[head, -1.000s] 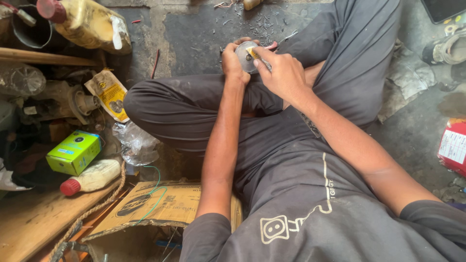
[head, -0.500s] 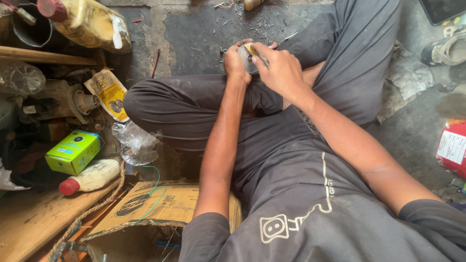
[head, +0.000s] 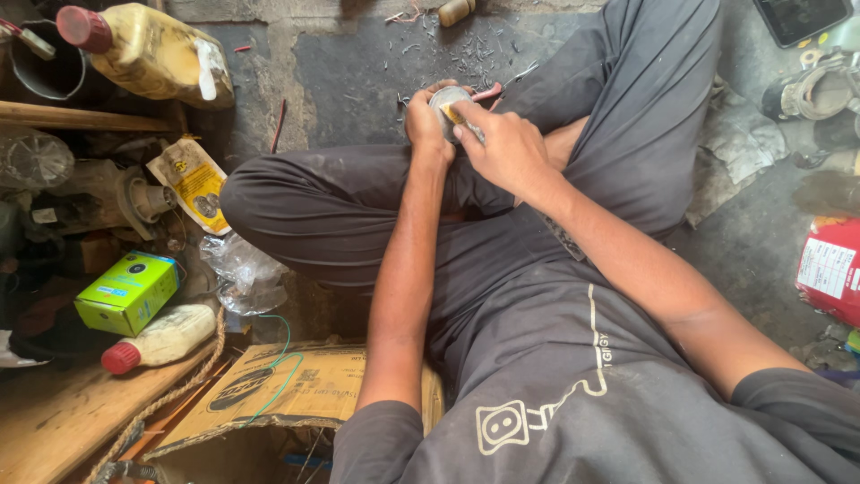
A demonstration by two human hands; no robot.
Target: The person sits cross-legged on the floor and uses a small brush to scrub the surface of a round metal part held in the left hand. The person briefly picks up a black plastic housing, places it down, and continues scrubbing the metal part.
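Down over my crossed legs, my left hand (head: 428, 121) wraps around a small round metal piece (head: 445, 97), fingers curled behind it and thumb at its near edge, so it sits up in my palm above my knee. My right hand (head: 503, 148) comes in from the other side and is closed on a thin yellow-handled tool (head: 459, 116), the forefinger laid along it and its tip pressed against the face of the round piece. Both hands touch each other at the piece. What kind of tool it is I cannot tell; most of it is hidden under my fingers.

Just beyond my hands, the dark concrete floor (head: 358, 72) is strewn with small bits of cut wire or metal shavings. A short red stick (head: 279, 124) lies on it to the left.

Off to my left, well apart from my hands, a yellowish plastic jug (head: 148, 52) with a red cap lies on its side at the top of the view. Below it sits a yellow printed packet (head: 193, 182), then a crumpled clear plastic bag (head: 242, 273). A green box (head: 128, 291) rests beside a white bottle (head: 161, 336) with a red cap, which lies tilted near a wooden plank (head: 63, 421). A cardboard box (head: 278, 390) stands close by my left elbow, with a green wire (head: 279, 372) looped over its flap.

On my right lies a red package (head: 833, 269), with a sandal (head: 811, 90) further off.
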